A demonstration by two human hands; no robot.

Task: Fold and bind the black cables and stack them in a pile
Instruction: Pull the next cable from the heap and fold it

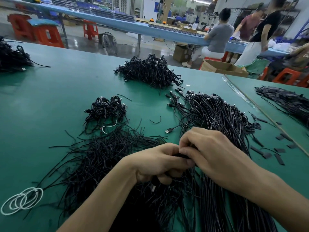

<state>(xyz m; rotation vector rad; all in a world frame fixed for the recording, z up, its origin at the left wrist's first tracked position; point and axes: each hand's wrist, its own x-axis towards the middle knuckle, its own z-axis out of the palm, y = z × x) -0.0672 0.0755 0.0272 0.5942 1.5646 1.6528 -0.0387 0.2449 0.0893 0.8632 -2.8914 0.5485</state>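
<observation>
On the surface, head view: we look down at a green surface [58, 91] strewn with black cables, and our two hands meet near its front edge.
Left hand: our left hand [160, 163] is curled round a folded cable [183, 155] and grips it; a plug end shows just under the palm.
Right hand: our right hand [210, 153] pinches the same cable with bent fingertips, touching the left thumb. We cannot tell whether a tie sits between the fingers.
Loose stock: a long heap of unfolded cables [217, 111] runs from under our right wrist toward the far right, with USB plugs at its far end.
Ties: a spread of thin black ties [103, 156] lies just left of our left forearm.
Finished work: a small pile [107, 109] of bound cables lies beyond the ties, and a larger pile [148, 71] sits further back.
Step in hand: we judge this to be the binding of one folded cable, with many cables not yet done.
Next move: we think it calls for a firm twist to close the binding while the left hand keeps the folds together, then a reach forward and left to the small pile.
</observation>
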